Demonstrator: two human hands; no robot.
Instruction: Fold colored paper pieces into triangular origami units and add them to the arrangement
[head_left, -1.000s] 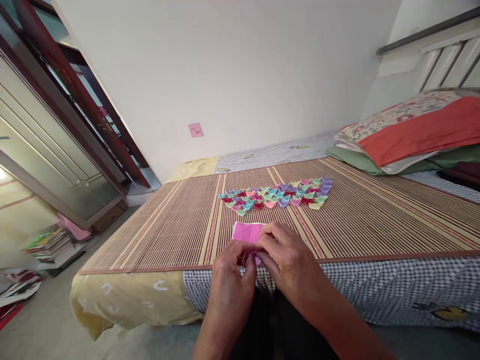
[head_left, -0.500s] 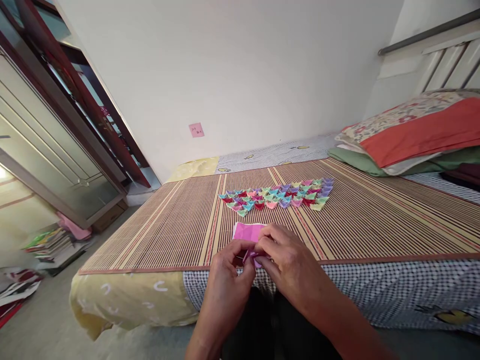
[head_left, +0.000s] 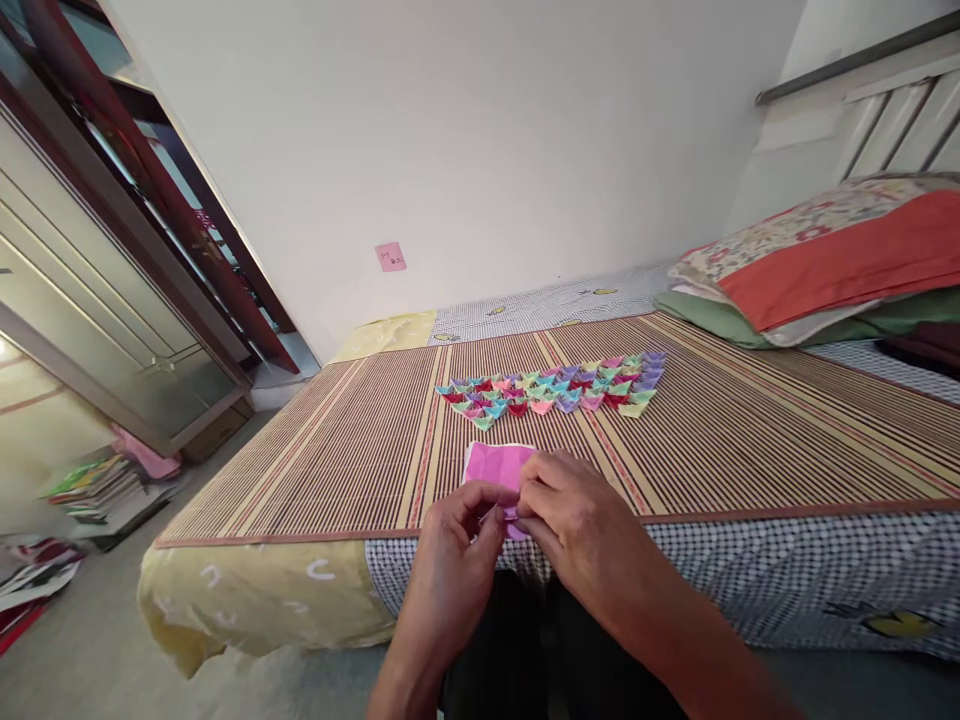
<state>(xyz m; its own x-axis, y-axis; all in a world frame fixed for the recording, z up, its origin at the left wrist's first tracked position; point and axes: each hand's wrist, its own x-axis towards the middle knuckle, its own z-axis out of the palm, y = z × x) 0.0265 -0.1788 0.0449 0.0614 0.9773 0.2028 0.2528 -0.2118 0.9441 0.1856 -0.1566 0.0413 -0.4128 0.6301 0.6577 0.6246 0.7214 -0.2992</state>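
Note:
Near the front edge of the mat, my left hand and my right hand meet over a small folded purple paper, each pinching one side of it. Fingers partly cover the paper, so its folds are hard to make out. Just beyond my fingers, a stack of flat pink paper squares lies on the striped mat. Farther back, rows of small folded paper pieces in red, green, blue, pink, yellow and purple form a long band.
The mat covers a bed with a checked sheet. Pillows lie at the right. A pink note is on the wall. Books are stacked on the floor at left.
The fingers of both hands have shifted slightly on the purple paper, and the paper looks flatter between them. The view has moved a little.

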